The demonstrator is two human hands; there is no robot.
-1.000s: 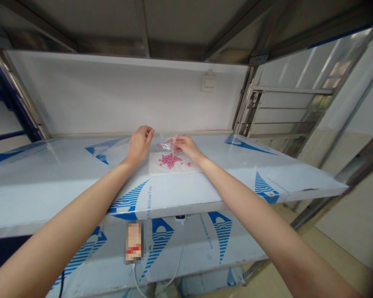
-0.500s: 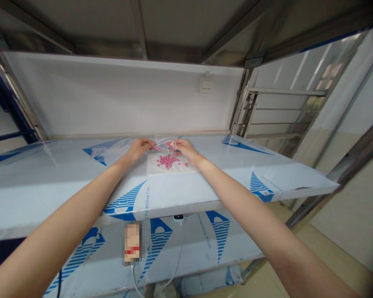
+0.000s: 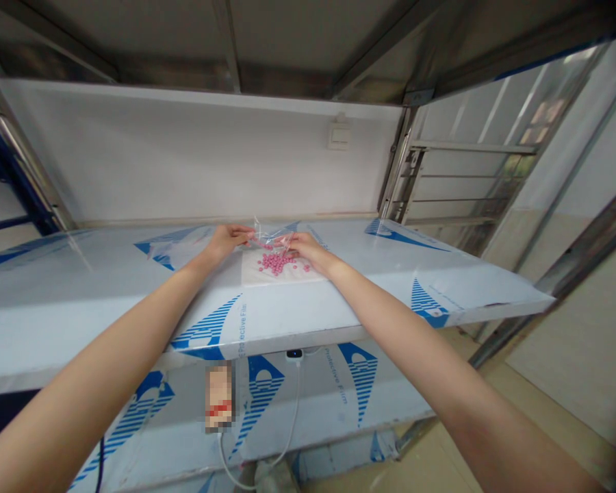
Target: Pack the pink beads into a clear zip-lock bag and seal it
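Your left hand (image 3: 227, 241) and right hand (image 3: 302, 245) pinch the edges of a clear plastic bag (image 3: 272, 236); pink pellets (image 3: 276, 263) lie just beneath it on a white sheet (image 3: 251, 275); a film-covered steel table (image 3: 308, 308) carries them.

Here we go, my head camera looks forward and down from up on my own head, the one view on this, with my left hand (image 3: 228, 241) and right hand (image 3: 305, 245) at arm's length mid-frame, and the desk (image 3: 82, 274) stretching wide across it.
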